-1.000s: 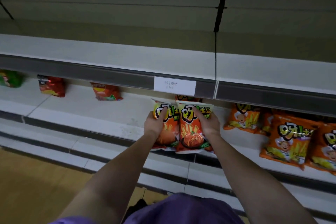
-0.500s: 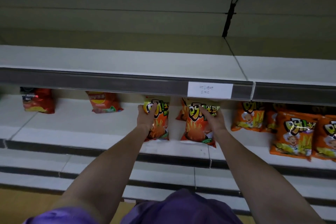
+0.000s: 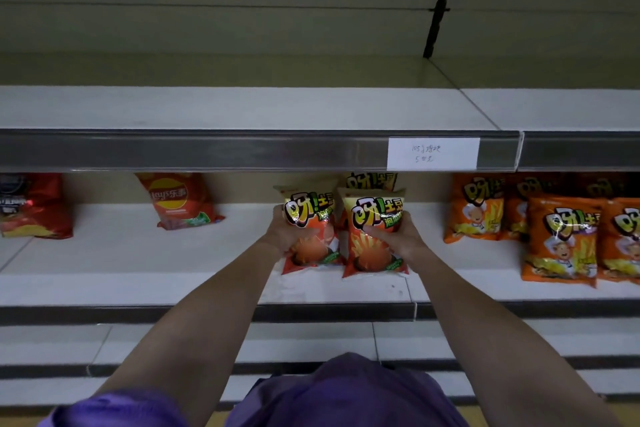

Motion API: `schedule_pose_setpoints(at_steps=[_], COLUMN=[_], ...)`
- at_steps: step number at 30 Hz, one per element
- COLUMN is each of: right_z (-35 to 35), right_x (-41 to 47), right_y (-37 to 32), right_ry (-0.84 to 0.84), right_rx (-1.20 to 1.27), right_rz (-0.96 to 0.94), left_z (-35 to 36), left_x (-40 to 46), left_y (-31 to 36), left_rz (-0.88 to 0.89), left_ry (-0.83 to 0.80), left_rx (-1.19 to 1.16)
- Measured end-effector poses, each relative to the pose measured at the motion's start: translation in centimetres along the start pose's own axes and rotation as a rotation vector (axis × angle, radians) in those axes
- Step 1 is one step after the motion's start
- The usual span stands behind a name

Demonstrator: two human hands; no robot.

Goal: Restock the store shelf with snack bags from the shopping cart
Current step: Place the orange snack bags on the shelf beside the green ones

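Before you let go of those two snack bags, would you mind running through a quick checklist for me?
1. Left hand grips the left bag: ok.
2. Right hand grips the right bag: ok.
3. Both bags upright, fronts facing out: ok.
4. Bag bottoms resting on the shelf: cannot tell; the lower edges look close to the surface.
5. Same kind of bag behind them: ok, matching print shows.
6. Room beside the orange bags to the right: ok, bare shelf shows between.
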State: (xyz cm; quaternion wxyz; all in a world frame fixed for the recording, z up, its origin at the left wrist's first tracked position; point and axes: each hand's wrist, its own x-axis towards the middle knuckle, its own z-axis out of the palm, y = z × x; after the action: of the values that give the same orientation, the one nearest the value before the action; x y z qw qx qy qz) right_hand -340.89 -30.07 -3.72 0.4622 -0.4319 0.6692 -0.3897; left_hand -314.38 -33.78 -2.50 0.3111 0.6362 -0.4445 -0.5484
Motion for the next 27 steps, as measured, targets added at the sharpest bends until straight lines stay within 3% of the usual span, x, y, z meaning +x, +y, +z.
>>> schedule_pose_setpoints(at_steps=[3,6,10,14,22,24,27], right_z=[0.3,0.5,0.5,0.6,2.1,2.0,1.5], right_x=[0.0,0.6,0.8,0.3,0.7,-0.1,-1.9], right_y=[-0.2,-0.1,0.1,0.0,-0.1,-0.6,-0.7], right_ry=[0.056,0.067,0.068,0.16,0.245,0.241,0.394], right_rx=[0.048,0.072,-0.083,-0.106,-0.267,-0.335,-0.476], right_rz=[-0.054,-0.029,0.004,-0.023,0.026,0.05,-0.08], left_z=[-0.3,-0.6,0.3,0.9,1.3,1.5,1.9], left_x=[1.7,2.4,3.0,4.0,3.6,2.8,1.9], left_y=[0.1,1.5,3.1,3.0,2.8,2.1,0.5], left_rz=[0.085,0.141,0.14,0.09,0.219,0.189,0.212], left_ry=[0.084,0.199,0.269,0.294,0.329,0.411,0.485], left_rx=[-0.038,0.099,0.342,0.323,0.325,0.424,0.565])
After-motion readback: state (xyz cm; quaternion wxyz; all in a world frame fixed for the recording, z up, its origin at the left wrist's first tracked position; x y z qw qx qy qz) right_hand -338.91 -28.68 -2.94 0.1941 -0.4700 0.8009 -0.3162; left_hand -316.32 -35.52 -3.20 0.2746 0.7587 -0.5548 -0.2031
